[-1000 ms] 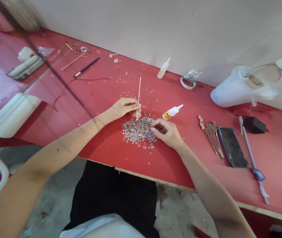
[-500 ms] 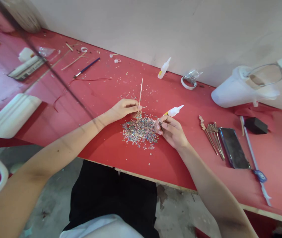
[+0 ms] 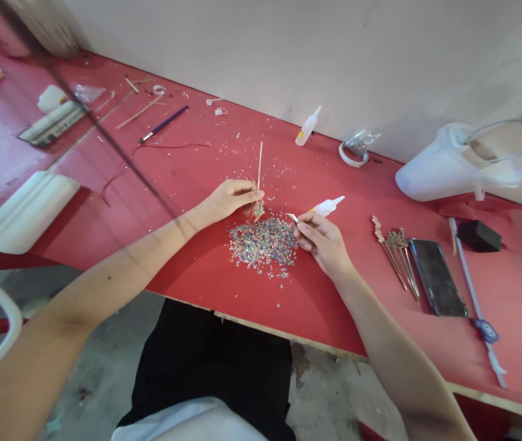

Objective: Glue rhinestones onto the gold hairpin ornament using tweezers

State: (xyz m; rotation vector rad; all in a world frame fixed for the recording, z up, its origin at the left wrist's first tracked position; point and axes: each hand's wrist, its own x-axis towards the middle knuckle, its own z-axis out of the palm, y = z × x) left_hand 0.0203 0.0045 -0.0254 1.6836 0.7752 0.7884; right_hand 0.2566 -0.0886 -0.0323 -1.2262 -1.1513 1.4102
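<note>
My left hand (image 3: 238,197) is closed on a metal hair stick (image 3: 260,162). Its thin shaft points up and away, and its ornate head with greenish bits hangs just above the far edge of a heap of tiny multicoloured chips (image 3: 263,245). To the right of the heap, my right hand (image 3: 320,239) pinches a small pale-tipped tool (image 3: 293,217), too small to name for sure. The tool's tip points left toward the hair stick's head, apart from it. Just behind my right hand a white glue bottle (image 3: 329,206) lies on its side.
Another glue bottle (image 3: 308,127) stands near the wall. Several hair sticks (image 3: 396,257) lie beside a phone (image 3: 438,278) on the right, with a black block (image 3: 479,235) and a white pitcher (image 3: 431,165) beyond. A paintbrush (image 3: 164,124) and white device (image 3: 24,211) are left.
My right hand has turned slightly, and the pale tip of its tool now shows, pointing left. The hair stick stays in my left hand, its head more visible. The whole view has shifted slightly.
</note>
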